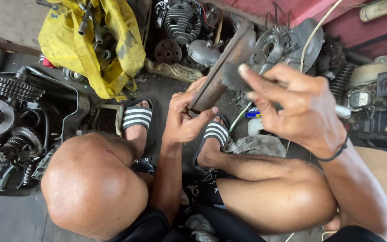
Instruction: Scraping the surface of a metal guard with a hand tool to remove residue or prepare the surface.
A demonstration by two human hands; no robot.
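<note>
Fingers [202,118] of the left hand [185,117] curl shut around the lower end of a long, flat, rusty-brown metal part [222,67], thumb pressed across its near face. Right hand [298,107] is closed too: its fingers pinch a brush [234,77] with a dark, worn bristle head, and the pale handle end sticks out past the palm on the far side. One bristle head touches the metal part about midway along its length.

One metal part is in hand. It slants up and away from the left hand, raised above the floor between the two sandalled feet, its far end near the engine pieces. Its surface is dull, grimy and brownish, with a darker edge; finer detail cannot be made out.

Two black sandals with white stripes [137,117] are on the person's feet, one each side of the left forearm. One dark cord bracelet [337,153] circles the right wrist. One yellow cloth bag [90,42] lies open at the top left with several metal tools inside; their exact count is unclear. At the left sits one opened gearbox [10,130], showing at least three toothed gears. One finned engine cylinder [182,22] stands at the top centre, with one grey engine casing [287,45] just right of the metal part. One grey rag [258,145] lies by the right foot.
</note>
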